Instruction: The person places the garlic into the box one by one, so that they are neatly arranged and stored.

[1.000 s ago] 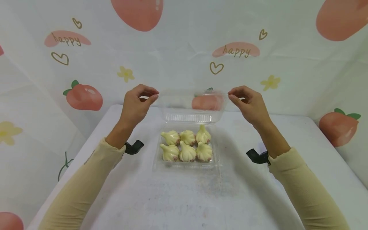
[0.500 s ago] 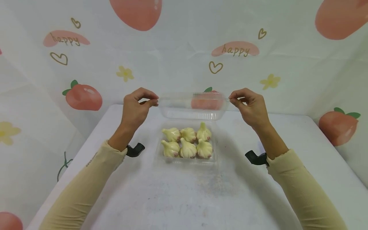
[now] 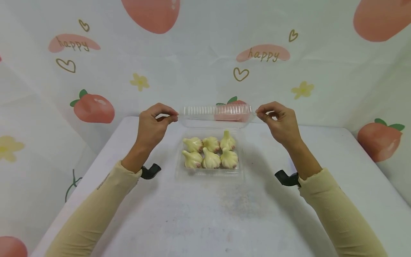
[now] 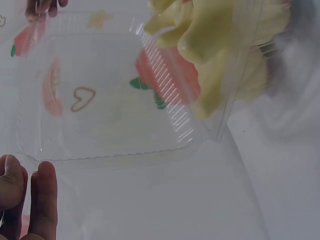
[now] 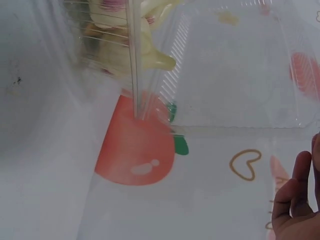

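A clear plastic clamshell container (image 3: 210, 174) rests on the table, its lid (image 3: 215, 119) raised at the far side and tilted over toward me. Several pale garlic bulbs (image 3: 211, 159) with purplish bases fill the tray in two rows. My left hand (image 3: 153, 122) pinches the lid's left corner between thumb and fingers. At the opposite corner, my right hand (image 3: 280, 122) pinches the lid the same way. The left wrist view shows the lid's ribbed wall (image 4: 167, 82) beside the bulbs. Only part of my right hand (image 5: 297, 200) enters the right wrist view.
The table (image 3: 192, 221) has a white cover with faint smudges in front of the container. Behind it hangs a white cloth (image 3: 199, 53) printed with peaches, hearts and flowers. A black curved piece sits at each wrist, below the beige sleeves (image 3: 334, 203).
Both hands have lowered slightly, and the lid has swung forward over the tray. The tray with the garlic has shifted a little away from me.
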